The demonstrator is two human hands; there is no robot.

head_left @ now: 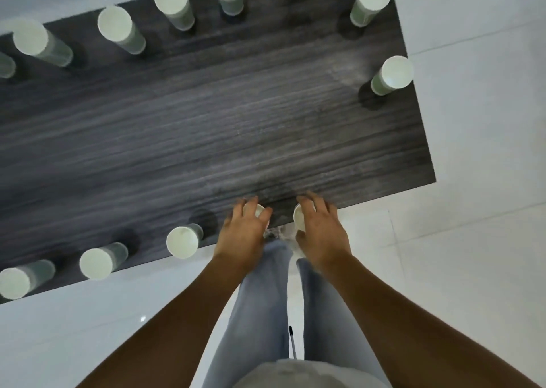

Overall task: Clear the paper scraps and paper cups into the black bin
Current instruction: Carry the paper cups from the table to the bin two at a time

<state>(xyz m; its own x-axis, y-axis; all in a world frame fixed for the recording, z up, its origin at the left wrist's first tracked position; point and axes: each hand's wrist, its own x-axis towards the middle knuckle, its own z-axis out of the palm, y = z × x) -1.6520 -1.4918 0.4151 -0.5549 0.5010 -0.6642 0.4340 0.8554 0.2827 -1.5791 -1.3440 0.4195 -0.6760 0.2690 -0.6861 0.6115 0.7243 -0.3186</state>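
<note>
Two paper cups stand at the near edge of the dark wooden table (206,116). My left hand (245,228) grips the left cup (260,210) from above, fingers curled round its rim. My right hand (320,231) grips the right cup (300,217) the same way. Most of each cup is hidden under my hands. Several more white paper cups stand around the table: one close by on the left (181,241), one at the right edge (393,74), others along the far side (118,28). No black bin and no paper scraps are in view.
The table's right end (425,139) lies just right of my right hand, with pale tiled floor (472,240) beyond. More cups line the near-left edge (99,262). My legs in light jeans stand against the table edge.
</note>
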